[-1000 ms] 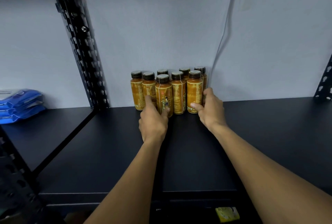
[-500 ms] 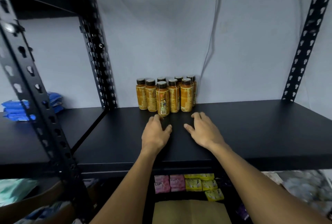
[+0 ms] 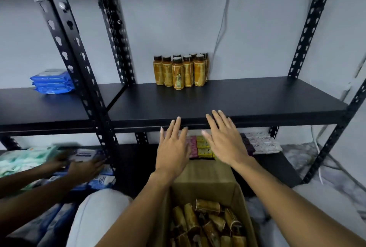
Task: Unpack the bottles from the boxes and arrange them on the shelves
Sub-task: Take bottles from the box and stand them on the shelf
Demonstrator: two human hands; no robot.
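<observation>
Hands hovering empty before the shelf (image 3: 257, 98) edge, left hand (image 3: 172, 147) and right hand (image 3: 223, 139) flat with fingers spread, bottles (image 3: 180, 71) standing clustered at its back, more lying jumbled in the box (image 3: 204, 187) below; probably worth gripping the next bottle round its body, keeping it upright.

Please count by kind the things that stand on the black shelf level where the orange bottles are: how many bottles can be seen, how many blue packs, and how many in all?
Bottles: 8 in view, standing close together
Blue packs: 3, in one stack
Total: 11
</observation>
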